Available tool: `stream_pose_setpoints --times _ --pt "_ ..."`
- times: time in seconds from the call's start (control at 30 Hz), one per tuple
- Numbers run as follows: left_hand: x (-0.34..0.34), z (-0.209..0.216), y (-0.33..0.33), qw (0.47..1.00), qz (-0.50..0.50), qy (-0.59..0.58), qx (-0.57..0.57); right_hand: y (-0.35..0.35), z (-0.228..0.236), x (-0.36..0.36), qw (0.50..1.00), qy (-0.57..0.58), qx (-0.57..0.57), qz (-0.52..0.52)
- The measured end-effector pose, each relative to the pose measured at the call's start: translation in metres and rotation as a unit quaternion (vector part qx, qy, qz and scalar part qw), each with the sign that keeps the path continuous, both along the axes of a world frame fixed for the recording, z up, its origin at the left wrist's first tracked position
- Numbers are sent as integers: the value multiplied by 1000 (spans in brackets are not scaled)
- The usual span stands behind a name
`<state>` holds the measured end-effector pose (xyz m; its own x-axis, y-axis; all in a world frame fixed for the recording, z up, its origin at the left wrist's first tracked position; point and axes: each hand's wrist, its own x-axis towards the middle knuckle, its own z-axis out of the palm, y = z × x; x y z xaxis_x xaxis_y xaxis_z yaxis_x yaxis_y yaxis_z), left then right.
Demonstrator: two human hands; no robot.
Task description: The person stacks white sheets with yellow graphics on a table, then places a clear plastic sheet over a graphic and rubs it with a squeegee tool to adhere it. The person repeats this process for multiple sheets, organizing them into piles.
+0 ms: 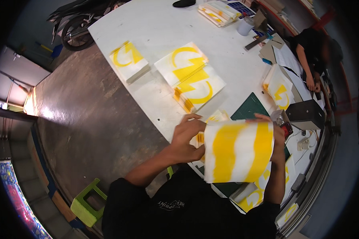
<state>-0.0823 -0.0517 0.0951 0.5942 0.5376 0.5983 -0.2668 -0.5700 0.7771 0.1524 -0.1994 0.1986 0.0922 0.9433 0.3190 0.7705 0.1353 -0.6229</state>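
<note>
Both hands hold a white sheet with broad yellow bands [240, 153] upright in front of my chest, over the near edge of the table. My left hand [186, 137] grips its left edge, with the thumb low and the fingers higher up. Round the right edge curls my right hand [279, 137], partly hidden behind the sheet. Whether it is one sheet or several together, I cannot tell. Beneath it, a dark green cutting mat [250, 106] and other yellow-printed sheets [251, 199] show in part.
On the white table [147, 28] lie a small printed stack [129, 61], larger printed stacks [189, 75] and a folded bundle [217, 14]. A jar [245, 26] and black box [306, 114] stand rightward. Another person [307, 55] works there. A green stool [87, 203] stands left.
</note>
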Motion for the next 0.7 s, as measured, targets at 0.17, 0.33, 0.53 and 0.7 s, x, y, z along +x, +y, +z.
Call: stream_pose_setpoints --times 0.17,0.33,0.53,0.7 --pt "21 -7 -15 945 -8 22 -325 28 -42 43 968 228 -106 8" --pt "35 -8 42 914 26 60 -400 117 -72 62 935 312 -167 17" --pt "53 -41 100 888 121 81 -436 200 -126 78 913 360 -192 12" --pt "38 -58 119 865 129 76 -478 233 -143 65 908 342 -242 -16"
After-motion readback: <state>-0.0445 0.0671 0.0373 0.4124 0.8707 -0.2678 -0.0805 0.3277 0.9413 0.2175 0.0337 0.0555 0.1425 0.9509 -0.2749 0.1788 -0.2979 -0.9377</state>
